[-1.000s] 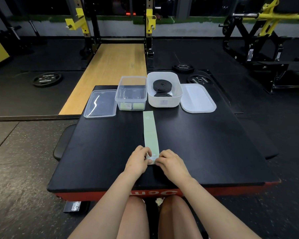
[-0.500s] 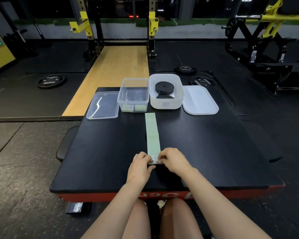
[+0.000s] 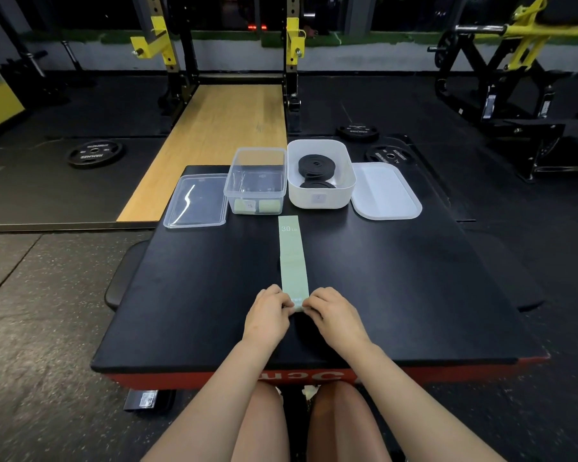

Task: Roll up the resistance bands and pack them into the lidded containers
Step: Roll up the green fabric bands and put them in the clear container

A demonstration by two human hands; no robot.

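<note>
Left hand (image 3: 268, 311): fingers curled onto the near end of the pale green band; its grip pinches the small rolled part from the left side.
Right hand (image 3: 330, 310): mirrors it from the right, fingers curled over the same roll, fingertips almost meeting those of the left hand.
Pale green band (image 3: 292, 261): lies flat and straight on the bench, running away from the person toward the boxes; its far end, printed "30 LB", stops just short of the gap between the two containers; the near end is turned into a tight little roll under both hands.
Bench (image 3: 414, 295): black padded top with a red front edge, the person's knees below it.
Clear container (image 3: 257, 180): open, at the far side, left of centre; two rolled pale green bands (image 3: 257, 206) sit against its near wall.
Clear lid (image 3: 197, 200): flat on the bench, touching or just beside the clear container's left side.
White container (image 3: 320, 175): open, just right of the clear one; coiled black bands (image 3: 315, 170) lie inside.
White lid (image 3: 385, 191): flat on the bench, right beside the white container.
Floor: weight plates (image 3: 94, 153) lie on the dark mats around a wooden platform (image 3: 214, 138).
</note>
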